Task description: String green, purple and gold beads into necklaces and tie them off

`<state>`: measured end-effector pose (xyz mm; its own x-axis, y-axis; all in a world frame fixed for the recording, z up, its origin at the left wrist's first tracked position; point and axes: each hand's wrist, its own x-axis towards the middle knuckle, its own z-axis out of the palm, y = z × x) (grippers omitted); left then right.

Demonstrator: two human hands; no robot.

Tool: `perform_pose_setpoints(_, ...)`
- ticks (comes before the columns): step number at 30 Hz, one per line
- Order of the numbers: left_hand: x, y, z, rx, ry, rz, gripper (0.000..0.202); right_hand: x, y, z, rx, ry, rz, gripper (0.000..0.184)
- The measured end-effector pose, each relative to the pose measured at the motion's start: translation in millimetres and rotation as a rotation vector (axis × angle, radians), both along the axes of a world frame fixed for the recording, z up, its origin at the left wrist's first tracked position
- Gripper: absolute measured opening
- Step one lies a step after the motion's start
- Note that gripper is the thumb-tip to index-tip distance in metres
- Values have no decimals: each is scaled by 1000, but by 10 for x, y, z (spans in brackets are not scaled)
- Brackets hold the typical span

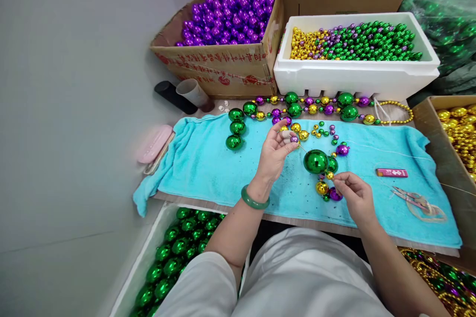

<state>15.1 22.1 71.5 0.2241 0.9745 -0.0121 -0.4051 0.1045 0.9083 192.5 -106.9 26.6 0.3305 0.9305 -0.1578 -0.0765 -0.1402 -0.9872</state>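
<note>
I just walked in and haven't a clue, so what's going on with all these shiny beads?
Someone is handling beads over a blue towel. The left hand has a small purple bead at its fingertips, with a thin needle or wire running from there toward a large green bead. The right hand pinches at a small gold bead just below. Behind, a long beaded strand lies along the towel's far edge.

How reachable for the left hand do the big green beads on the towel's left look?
Probably yes: only towel shows between the left hand and those green beads, though it may need to release its purple bead first.
</note>
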Motion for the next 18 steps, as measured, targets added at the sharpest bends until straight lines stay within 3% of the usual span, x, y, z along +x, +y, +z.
perform_pose_setpoints(2, 15, -31, 1, -78, -38, -42, 51, -44, 25, -12, -6, 14, 10, 22)
perform_pose_setpoints(6, 22, -58, -20, -135, -46, -59, 17, -138, 101, -15, -32, 57, 28, 25)
perform_pose_setpoints(9, -21, -21, 17, -83, 48, -43, 18, -245, 213, 21, -28, 97, 47, 25)
perform_pose_setpoints(14, -169, 90, 332, 117, 175, -212, 42, -490, 491, 31, 1, 172, 117, 24)
perform_pose_setpoints(18, -235, 154, 649, 303, 354, -259, 37, -516, 645, 68, 71, -140, 221, 15)
